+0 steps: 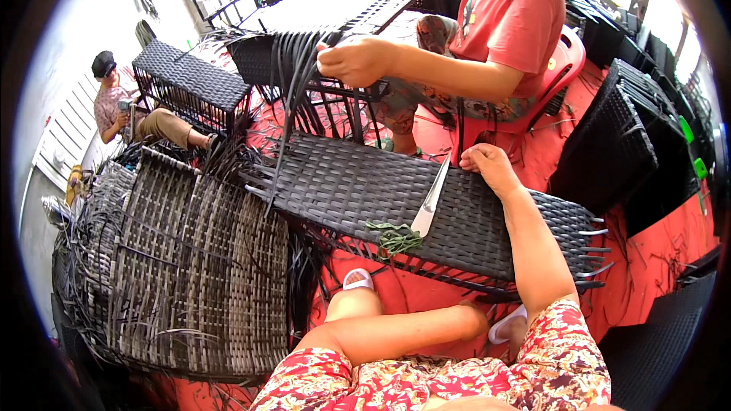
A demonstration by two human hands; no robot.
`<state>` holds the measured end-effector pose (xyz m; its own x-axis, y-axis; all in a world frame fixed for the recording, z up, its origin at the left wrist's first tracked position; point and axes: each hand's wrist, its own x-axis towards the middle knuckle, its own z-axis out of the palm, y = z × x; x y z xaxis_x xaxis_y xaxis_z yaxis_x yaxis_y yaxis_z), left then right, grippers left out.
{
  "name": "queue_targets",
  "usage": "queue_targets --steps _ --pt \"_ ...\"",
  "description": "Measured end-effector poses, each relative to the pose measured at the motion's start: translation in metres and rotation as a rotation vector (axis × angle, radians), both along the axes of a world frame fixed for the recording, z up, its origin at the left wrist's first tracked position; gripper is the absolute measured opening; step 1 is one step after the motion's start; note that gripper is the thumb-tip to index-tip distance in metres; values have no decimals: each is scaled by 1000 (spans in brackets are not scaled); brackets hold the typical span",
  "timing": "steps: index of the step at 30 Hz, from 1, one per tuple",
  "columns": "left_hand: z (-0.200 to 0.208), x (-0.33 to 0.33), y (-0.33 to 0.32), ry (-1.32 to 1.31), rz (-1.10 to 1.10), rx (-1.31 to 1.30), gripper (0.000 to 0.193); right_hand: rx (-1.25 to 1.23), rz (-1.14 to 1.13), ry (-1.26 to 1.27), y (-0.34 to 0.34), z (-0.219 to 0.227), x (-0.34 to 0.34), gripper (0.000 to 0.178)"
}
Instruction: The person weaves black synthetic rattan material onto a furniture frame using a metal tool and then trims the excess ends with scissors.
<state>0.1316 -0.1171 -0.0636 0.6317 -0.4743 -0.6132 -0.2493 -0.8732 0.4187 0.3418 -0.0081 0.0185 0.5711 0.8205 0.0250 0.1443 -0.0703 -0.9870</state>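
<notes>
A long black woven wicker panel (381, 190) lies across a frame in front of me, loose strand ends sticking out at both ends. My right hand (487, 166) is at its far edge, fingertips pinched together; a thin dark strand rises beside them, but whether they grip it I cannot make out. On the panel rests a pointed metal blade (432, 205), with a bundle of green cord (396, 238) at its lower end. My left arm reaches across my lap, and my left hand (470, 321) is below the panel's near edge, its fingers not discernible.
Across from me a co-worker in a red shirt (506, 23) sits on a red plastic chair (563, 68), handling black strands (301, 68). A curved grey-brown woven piece (190, 266) stands at left. Another person (114, 106) sits farther back. Black woven pieces (609, 144) are stacked right.
</notes>
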Motion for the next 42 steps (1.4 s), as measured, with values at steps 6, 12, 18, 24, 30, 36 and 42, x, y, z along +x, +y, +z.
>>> queue_targets --steps 6,12,18,24,30,36,42 --pt "1 -1 -1 3 -3 6 37 -4 10 -11 -1 -1 0 23" --pt "0 -1 -3 5 20 -2 37 24 5 -40 -1 1 -2 23" --pt "6 -3 -4 21 103 -31 38 26 -6 -44 -1 2 -3 23" --pt "49 -7 9 6 -39 2 32 23 -18 -35 -2 2 -3 22" --pt "18 -7 2 -1 -20 22 32 16 -13 -32 0 4 -5 22" --pt "12 -7 1 -11 -34 25 32 13 -9 -38 -1 2 -2 22" --pt "5 -8 1 -27 -37 30 32 18 1 -48 0 0 -1 23"
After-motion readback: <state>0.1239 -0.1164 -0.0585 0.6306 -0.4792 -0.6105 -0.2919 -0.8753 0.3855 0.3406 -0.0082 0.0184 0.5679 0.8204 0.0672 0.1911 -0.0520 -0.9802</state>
